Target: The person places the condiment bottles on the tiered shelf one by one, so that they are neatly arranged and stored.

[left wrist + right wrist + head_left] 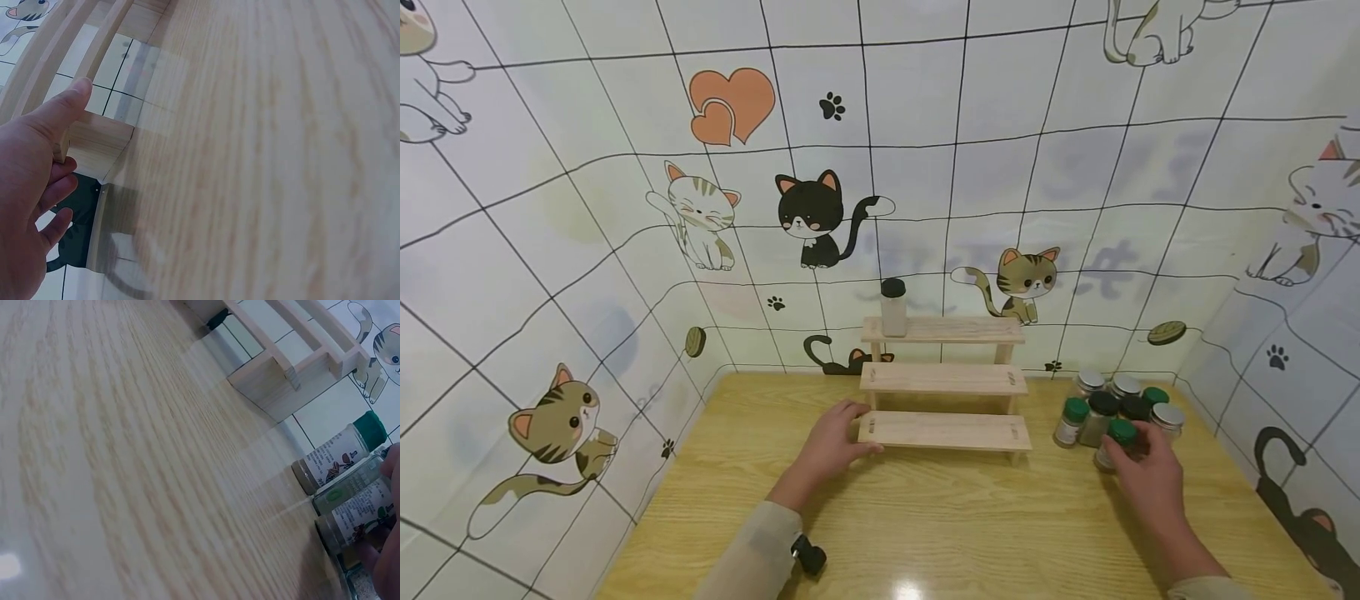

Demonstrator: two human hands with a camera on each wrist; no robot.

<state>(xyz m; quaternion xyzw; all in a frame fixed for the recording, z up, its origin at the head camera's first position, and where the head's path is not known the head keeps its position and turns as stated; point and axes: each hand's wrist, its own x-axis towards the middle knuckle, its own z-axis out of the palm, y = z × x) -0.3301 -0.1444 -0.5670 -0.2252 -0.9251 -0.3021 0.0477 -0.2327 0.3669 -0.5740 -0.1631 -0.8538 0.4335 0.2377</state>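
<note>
Green-capped jar [1122, 432] sits at the near side of the cluster, right of the wooden rack [943, 378], gripped near its cap by the right hand [1152, 479]; whether its base touches the surface [925, 517], I cannot tell. The left hand [832, 442] pinches the left end of the rack's lowest board, thumb above and fingers curled below.

The jar looks light and stiff, probably glass — so smooth, a little slippery and breakable if knocked. The best hold is likely around the body just under the cap, with thumb and fingers on opposite sides; the neighbours leave little room lower down.

Counted: one rack with three boards, and nine jars — eight in the cluster, one on the top board. By lid: three green, three silver-lidded jars [1167, 419] and three black-lidded jars [893, 310], including the one up top.
</note>
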